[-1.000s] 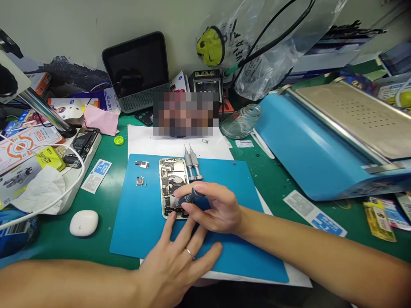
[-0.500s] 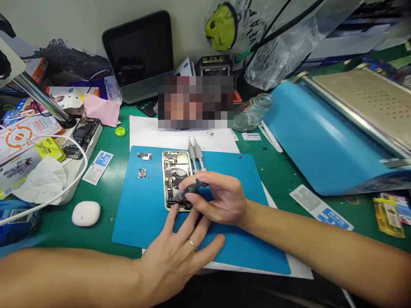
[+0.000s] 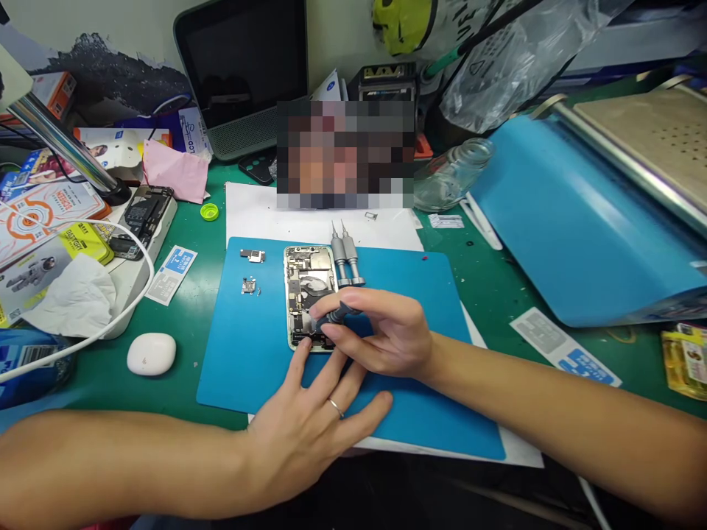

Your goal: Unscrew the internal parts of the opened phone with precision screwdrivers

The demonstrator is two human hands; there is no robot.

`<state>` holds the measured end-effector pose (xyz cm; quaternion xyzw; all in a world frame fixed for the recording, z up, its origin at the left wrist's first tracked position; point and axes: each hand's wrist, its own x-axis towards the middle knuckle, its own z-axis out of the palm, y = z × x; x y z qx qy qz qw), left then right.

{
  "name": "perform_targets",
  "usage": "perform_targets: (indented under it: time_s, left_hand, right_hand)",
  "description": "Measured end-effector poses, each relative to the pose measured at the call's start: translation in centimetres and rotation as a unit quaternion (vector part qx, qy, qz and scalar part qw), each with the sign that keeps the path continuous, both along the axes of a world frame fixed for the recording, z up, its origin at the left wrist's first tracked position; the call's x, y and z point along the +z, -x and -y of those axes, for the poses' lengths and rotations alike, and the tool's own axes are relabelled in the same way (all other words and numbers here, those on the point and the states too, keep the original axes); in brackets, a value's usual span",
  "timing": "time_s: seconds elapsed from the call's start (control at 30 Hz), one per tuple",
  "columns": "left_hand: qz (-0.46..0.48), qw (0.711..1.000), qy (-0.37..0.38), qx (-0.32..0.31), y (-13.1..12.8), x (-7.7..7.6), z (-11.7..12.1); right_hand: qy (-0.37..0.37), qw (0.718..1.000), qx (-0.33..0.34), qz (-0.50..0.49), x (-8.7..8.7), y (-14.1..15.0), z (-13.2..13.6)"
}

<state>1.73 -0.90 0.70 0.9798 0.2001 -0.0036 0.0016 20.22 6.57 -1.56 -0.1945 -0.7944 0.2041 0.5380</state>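
An opened smartphone (image 3: 320, 259) lies on the blue mat (image 3: 251, 335), its inner boards and parts showing. My left hand (image 3: 317, 423) rests at its lower edge, fingers spread, the index fingertip on the phone's bottom end. In my right hand (image 3: 395, 335) is a dark grey screwdriver (image 3: 336, 315), pinched between thumb and fingers and tilted over the lower part of the phone. Its tip is hard to make out. Two grey screwdrivers (image 3: 345, 254) lie side by side just right of the phone. Small metal parts (image 3: 250, 285) sit on the mat to the left.
A white rounded case (image 3: 151, 354) stands left of the mat. Behind are a white paper sheet (image 3: 251, 210), a glass jar (image 3: 456, 177) and a dark-screened device (image 3: 248, 66). A blue-covered machine (image 3: 530, 221) takes up the right. Boxes and a white cable (image 3: 118, 324) crowd the left.
The camera view has shifted a little, so the scene sits slightly higher and further right. Both hands keep nearly the same places on the phone, and the right still holds the screwdriver.
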Motion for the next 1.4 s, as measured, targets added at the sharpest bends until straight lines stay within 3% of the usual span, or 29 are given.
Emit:
perform_targets:
  time_s: [0.87,1.4]
  left_hand:
    - [-0.005,1.0,-0.012,-0.003,-0.05,0.34,-0.18]
    - [-0.004,1.0,-0.009,-0.005,-0.01,0.29,-0.12]
  right_hand:
    - [0.019,1.0,0.007,-0.012,0.01,0.08,0.01]
    - [-0.069,0.997,-0.012,0.015,0.44,-0.16,0.03]
